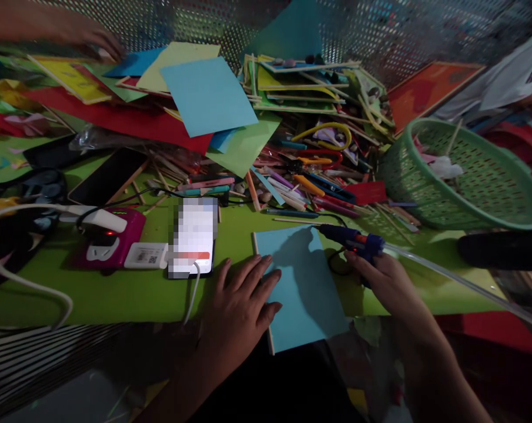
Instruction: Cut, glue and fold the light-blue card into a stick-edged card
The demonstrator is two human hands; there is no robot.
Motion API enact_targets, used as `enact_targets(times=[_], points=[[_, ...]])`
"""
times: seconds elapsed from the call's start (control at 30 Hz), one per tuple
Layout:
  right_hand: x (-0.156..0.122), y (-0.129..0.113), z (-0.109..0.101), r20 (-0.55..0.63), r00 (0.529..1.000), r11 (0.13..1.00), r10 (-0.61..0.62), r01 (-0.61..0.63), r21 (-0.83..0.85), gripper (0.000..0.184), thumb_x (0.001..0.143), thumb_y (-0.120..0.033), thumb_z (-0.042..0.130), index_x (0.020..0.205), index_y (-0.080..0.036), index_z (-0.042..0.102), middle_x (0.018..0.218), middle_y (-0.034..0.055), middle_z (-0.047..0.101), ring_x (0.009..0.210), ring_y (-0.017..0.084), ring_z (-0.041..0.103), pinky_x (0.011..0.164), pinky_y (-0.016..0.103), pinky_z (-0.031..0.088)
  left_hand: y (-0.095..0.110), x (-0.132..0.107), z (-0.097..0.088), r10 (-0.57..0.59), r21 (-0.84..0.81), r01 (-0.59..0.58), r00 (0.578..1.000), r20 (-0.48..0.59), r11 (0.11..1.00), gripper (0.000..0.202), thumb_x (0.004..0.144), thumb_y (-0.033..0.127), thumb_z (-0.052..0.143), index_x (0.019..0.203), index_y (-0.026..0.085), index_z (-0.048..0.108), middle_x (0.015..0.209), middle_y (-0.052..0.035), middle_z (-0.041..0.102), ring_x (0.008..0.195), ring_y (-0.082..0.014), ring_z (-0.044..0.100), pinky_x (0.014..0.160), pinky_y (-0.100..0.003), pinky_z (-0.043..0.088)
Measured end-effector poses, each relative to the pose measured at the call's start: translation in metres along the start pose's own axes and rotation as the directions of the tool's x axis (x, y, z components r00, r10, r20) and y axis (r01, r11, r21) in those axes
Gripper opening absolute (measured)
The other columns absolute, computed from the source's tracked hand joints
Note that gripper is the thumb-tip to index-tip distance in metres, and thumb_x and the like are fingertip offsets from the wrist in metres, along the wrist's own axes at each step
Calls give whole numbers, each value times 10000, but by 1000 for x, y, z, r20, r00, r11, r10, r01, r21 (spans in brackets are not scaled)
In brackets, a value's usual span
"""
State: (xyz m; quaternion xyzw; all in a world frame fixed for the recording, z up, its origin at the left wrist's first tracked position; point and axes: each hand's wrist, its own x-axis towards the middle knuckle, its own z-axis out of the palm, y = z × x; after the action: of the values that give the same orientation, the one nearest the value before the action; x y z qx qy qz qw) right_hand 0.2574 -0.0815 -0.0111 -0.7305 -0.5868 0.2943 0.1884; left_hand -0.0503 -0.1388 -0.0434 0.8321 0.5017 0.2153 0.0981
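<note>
A sheet of light blue paper [307,294] lies at the front edge of the green table, its near end sticking out over the edge. Along its left side runs a thin wooden stick [256,249]. My left hand [248,291] rests flat, fingers spread, across that stick and the paper's left side. In my right hand [382,276] is a blue hot glue gun [356,239] with a small red light and a long clear glue stick [442,271] out of its back. The gun's nozzle is at the paper's far right corner.
A lit phone [195,235] and a pink power socket [116,238] with cables are on the left. Pens, scissors and sticks lie behind, below piled coloured paper [208,97]. A green basket [472,200] stands right. Another person's hand [100,41] is at upper left.
</note>
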Motion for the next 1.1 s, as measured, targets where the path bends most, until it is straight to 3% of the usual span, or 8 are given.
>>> enact_targets(times=[0.43,0.8,0.93,1.1], points=[[-1,-2,2,6,1000,1000,-7,7,-29,541,830,-709,584,604,-217,572,506,3,492,483,144,427,452,284,288,0,0,1,1,2,-1,1000,1,1000,359,1063,385,553,1411,325,616,1587,27,557,1430,-232,524,1275,-515,238],[-1,-12,11,80,996,999,-38,39,-6,488,845,-667,581,664,-214,565,583,0,498,556,147,425,492,282,300,0,0,-1,10,1,-10,1000,-12,1000,349,1074,403,529,1396,310,627,1562,28,586,1422,-223,529,1271,-505,215],[-3,-16,12,117,993,1000,-2,2,-1,522,835,-709,574,648,-225,513,576,-18,431,552,136,376,495,287,264,0,-2,2,3,-7,-3,1000,-13,1000,348,1074,406,530,1396,311,622,1566,25,582,1433,-221,520,1279,-515,206],[-3,-17,14,138,990,999,14,-20,44,516,821,-712,609,690,-217,548,590,-26,432,558,131,365,504,284,262,0,-2,3,-5,-15,5,1000,-2,1000,349,1070,403,538,1398,315,622,1571,19,575,1442,-231,513,1279,-532,221]])
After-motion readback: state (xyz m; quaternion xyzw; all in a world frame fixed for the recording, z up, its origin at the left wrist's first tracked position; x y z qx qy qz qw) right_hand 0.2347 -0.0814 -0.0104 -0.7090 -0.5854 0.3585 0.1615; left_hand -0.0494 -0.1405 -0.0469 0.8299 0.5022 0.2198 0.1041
